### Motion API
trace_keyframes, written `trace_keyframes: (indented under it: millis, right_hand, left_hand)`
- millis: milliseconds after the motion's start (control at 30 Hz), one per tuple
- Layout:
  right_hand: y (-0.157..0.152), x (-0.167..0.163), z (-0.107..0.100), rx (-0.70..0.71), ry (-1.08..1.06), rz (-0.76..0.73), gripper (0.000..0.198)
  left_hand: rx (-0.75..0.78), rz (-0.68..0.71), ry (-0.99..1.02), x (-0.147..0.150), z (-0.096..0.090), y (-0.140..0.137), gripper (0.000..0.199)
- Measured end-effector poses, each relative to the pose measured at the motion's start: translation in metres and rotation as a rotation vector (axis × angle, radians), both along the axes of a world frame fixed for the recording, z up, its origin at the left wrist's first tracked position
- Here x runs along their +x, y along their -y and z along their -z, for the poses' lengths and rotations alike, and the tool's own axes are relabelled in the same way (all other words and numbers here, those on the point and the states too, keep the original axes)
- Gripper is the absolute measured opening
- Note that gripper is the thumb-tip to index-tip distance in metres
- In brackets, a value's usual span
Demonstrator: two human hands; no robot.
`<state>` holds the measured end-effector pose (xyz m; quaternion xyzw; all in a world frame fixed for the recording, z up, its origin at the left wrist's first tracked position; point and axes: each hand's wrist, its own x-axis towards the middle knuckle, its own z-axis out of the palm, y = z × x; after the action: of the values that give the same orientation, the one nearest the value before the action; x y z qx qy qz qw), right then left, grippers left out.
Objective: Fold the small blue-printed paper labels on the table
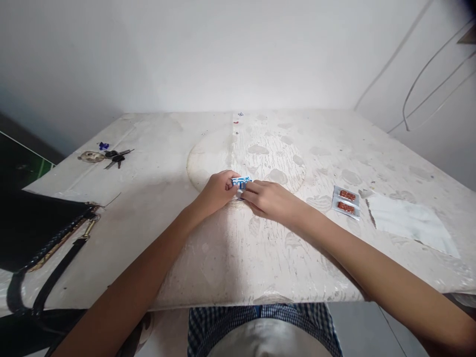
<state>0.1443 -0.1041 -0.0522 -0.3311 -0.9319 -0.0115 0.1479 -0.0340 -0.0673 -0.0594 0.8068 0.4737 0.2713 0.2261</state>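
Note:
Between my two hands, over the middle of the table, is a small blue and white packet (241, 182). My left hand (220, 189) pinches its left end between thumb and fingers. The fingers of my right hand (263, 197) are closed on its right end and cover part of it. What exactly the packet contains cannot be made out. To the right lies a blister strip (346, 202) with two reddish-brown tablets showing, apart from both hands.
A white cloth (411, 220) lies right of the blister strip. Keys (116, 156) with a keyring and a small blue item (103, 146) rest at the left. A black bag (40, 230) with a strap sits at the left edge. A plastic-covered table (178, 134) meets the wall.

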Motion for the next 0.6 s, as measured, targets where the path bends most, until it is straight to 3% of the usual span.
trace_keyframes:
  millis: [167,300,433,533,600]
  right_hand:
    - [-0.001,0.005,-0.007,-0.088,-0.209,0.062,0.027]
    - [-0.007,0.008,-0.011,-0.352,-0.575,0.085,0.034]
    - [-0.011,0.006,-0.01,-0.573,-0.728,0.122,0.029]
    - [-0.009,0.003,-0.009,-0.516,-0.658,0.127,0.024]
    - [-0.006,0.001,-0.009,-0.416,-0.571,0.129,0.031]
  left_hand:
    - [0.017,-0.005,-0.016,0.0,-0.002,0.001,0.021]
    - [0.008,-0.021,-0.013,0.001,-0.002,0.002,0.018]
    - [0.017,-0.011,-0.01,0.0,0.002,0.0,0.021]
    - [0.03,-0.014,-0.001,-0.002,0.003,0.0,0.022]
    - [0.03,0.0,0.008,-0.003,0.002,0.001,0.021]
